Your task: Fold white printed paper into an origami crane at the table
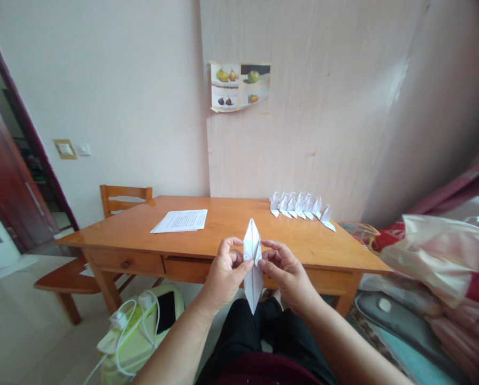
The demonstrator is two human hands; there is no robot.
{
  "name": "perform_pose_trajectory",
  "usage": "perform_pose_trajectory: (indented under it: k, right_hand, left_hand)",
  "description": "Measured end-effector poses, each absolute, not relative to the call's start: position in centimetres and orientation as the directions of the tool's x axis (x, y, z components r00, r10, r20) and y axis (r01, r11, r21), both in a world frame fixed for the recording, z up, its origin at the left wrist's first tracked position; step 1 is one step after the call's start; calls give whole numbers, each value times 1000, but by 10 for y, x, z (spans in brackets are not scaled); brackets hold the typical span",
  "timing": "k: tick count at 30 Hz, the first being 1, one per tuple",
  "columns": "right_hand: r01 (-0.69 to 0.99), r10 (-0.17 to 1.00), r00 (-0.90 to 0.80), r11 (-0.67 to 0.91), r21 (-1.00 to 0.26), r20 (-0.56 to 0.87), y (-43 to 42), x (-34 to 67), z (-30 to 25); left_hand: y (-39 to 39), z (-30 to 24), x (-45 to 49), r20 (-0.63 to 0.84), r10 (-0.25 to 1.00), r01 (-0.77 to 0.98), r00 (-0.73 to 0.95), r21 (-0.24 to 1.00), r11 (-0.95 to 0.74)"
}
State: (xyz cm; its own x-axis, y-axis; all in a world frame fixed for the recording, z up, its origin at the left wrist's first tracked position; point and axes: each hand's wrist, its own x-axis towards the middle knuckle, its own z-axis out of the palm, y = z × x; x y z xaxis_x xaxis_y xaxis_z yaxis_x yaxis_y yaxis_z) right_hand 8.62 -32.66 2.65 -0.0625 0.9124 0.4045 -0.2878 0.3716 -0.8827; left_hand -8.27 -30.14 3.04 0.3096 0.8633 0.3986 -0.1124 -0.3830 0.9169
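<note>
A white sheet of paper folded into a long diamond (253, 283) is held upright in front of me, just past the table's front edge and above my lap. A crease runs down its middle. My left hand (226, 270) pinches its left side between thumb and fingers. On the other side, my right hand (284, 267) grips the right edge, its thumb near the middle crease. Several folded white paper figures (299, 206) stand in a row at the table's back right.
The wooden table (223, 230) carries a stack of printed sheets (181, 220) at its left. A chair (126, 199) stands behind its left end. A green stool (169, 299) with a phone and white cables is at lower left. Plastic bags (435, 251) are piled on the right.
</note>
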Motion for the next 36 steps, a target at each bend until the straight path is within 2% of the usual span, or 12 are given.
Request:
perform_pose_trajectory:
  k: [20, 25, 27, 31, 36]
  right_hand:
    - [-331, 927, -69, 327, -885, 369, -333, 87, 35]
    - [-297, 936, -83, 304, -905, 342, -333, 87, 28]
    - [-268, 920, -89, 346, -899, 381, -333, 88, 26]
    - [-125, 837, -57, 535, -835, 545, -333, 89, 26]
    - [-74, 823, -85, 557, -827, 562, -334, 91, 28]
  left_hand:
    - [-305, 38, -83, 368, 822, -295, 435, 920, -256]
    - [-307, 39, -84, 371, 827, -259, 422, 924, -282]
    - [-307, 40, -84, 388, 822, -235, 416, 919, -316]
    - [-306, 40, -88, 412, 822, -156, 394, 911, -381]
    - [-305, 40, -92, 397, 838, -110, 374, 917, -385]
